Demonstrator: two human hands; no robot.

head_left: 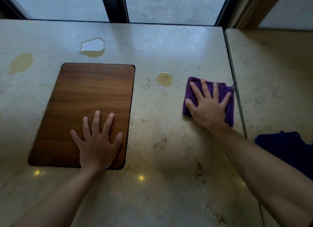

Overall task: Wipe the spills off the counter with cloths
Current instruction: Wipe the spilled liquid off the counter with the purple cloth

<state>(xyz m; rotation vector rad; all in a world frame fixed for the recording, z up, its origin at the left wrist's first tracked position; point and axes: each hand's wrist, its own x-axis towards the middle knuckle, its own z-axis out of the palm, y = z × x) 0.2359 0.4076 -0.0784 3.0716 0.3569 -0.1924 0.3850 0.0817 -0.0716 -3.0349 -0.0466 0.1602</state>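
Observation:
A folded purple cloth (227, 108) lies flat on the beige marble counter (160, 133) at the right. My right hand (207, 106) presses on it, palm down, fingers spread. My left hand (98, 142) rests flat with fingers apart on the near right part of a brown wooden board (81, 99). Three yellowish spills sit on the counter: a small spill (164, 79) just left of the cloth, a bigger spill (92, 48) behind the board, and a third spill (20, 63) at the far left.
A dark blue cloth (288, 149) lies crumpled at the right, across a dark seam (237, 94) that splits the counter from a side slab. Window frames (116, 6) rise along the counter's back edge.

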